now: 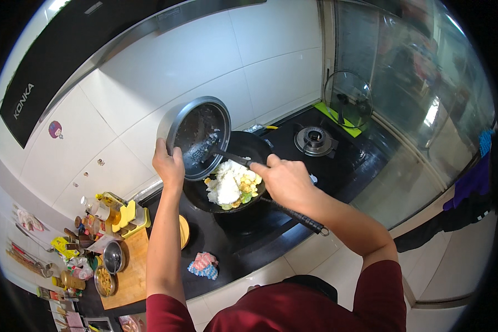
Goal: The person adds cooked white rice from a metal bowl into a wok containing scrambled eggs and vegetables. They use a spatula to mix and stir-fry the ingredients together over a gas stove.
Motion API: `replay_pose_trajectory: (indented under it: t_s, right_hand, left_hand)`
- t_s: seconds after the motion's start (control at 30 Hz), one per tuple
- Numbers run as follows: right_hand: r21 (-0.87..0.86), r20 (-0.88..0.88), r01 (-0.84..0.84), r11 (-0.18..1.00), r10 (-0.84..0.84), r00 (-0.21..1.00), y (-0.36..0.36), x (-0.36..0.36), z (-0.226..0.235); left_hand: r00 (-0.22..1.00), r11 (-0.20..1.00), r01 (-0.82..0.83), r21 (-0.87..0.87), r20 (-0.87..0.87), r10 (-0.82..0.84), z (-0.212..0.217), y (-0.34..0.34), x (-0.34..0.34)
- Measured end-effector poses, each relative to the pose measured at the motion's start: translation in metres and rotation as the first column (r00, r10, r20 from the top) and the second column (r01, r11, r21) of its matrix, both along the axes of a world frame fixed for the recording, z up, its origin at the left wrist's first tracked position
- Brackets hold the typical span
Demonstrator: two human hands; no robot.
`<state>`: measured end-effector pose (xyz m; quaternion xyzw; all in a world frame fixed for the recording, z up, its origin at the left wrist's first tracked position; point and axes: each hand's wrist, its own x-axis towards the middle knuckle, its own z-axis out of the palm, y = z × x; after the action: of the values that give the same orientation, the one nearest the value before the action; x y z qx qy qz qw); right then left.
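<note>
My left hand [170, 165] grips the rim of a grey metal inner pot [196, 123], tilted over the wok. A little white rice clings to the pot's dark inside. My right hand [286, 180] is closed round the handle of a dark spatula [231, 157], whose tip reaches into the pot; the exact shape of its blade is unclear. Below, a black wok [250, 144] holds a heap of white rice [227, 185] with yellow egg and green bits. The wok's long handle [297, 217] points toward the lower right, under my right forearm, with neither hand on it.
A gas burner [314, 138] and a glass lid [348, 99] on a green strip [337, 119] are at the right. On the left stand a wooden board [128, 271], two bowls, a yellow knife holder [131, 217] and bottles. A pink-and-blue cloth [203, 265] lies near the counter's front edge.
</note>
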<state>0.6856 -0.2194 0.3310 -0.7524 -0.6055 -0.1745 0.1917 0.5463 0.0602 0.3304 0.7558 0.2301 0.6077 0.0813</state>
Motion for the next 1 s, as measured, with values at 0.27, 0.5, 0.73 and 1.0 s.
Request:
replay_pose_trajectory:
  t_s: [0.27, 0.5, 0.73, 1.0]
  right_hand:
    - [0.345, -0.417, 0.047, 0.937, 0.108, 0.903, 0.032, 0.006, -0.001]
    - [0.184, -0.137, -0.140, 0.973, 0.166, 0.977, 0.015, -0.019, -0.022]
    - [0.194, -0.291, -0.156, 0.968, 0.209, 0.934, -0.004, -0.016, 0.005]
    - [0.265, -0.961, -0.114, 0.957, 0.253, -0.109, 0.003, -0.007, 0.021]
  left_hand:
    - [0.951, 0.912, 0.200, -0.358, 0.296, -0.092, -0.004, 0.012, 0.000]
    - [0.772, 0.767, 0.510, -0.389, 0.601, -0.208, 0.001, 0.000, 0.000]
    - [0.707, 0.704, 0.594, -0.390, 0.671, -0.224, -0.005, 0.006, -0.015]
    - [0.623, 0.571, 0.715, -0.405, 0.739, -0.256, -0.005, 0.006, -0.017]
